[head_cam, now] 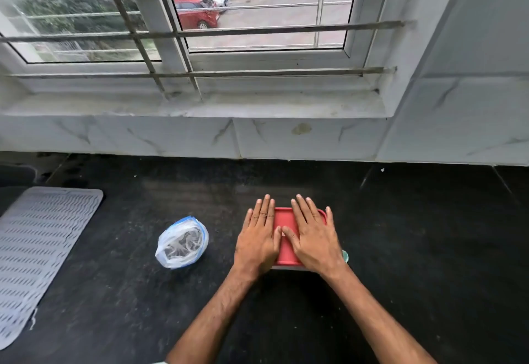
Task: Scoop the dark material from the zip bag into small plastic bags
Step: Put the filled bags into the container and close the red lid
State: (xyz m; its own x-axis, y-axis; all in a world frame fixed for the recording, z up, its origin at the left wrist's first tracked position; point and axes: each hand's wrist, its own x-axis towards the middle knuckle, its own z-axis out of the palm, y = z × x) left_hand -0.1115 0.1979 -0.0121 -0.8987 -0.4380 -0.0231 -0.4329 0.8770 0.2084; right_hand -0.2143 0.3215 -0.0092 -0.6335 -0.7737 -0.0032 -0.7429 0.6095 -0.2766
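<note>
Hands: two, the left hand (262,237) and the right hand (313,236), both spread flat, palms down, gripping nothing
Box: one, with a red lid (286,252) under both hands; thumbs nearly meet at the lid's middle
Zip bag: one (181,243), clear with a blue strip at the top, dark material inside, lying on the surface left of the left hand, apart from it
Mat: one grey ribbed mat (40,252) at the far left
Surface: one black counter (400,249) below a barred window (183,20)
Writing: a small mark on the lid between the thumbs, too small to read
</note>
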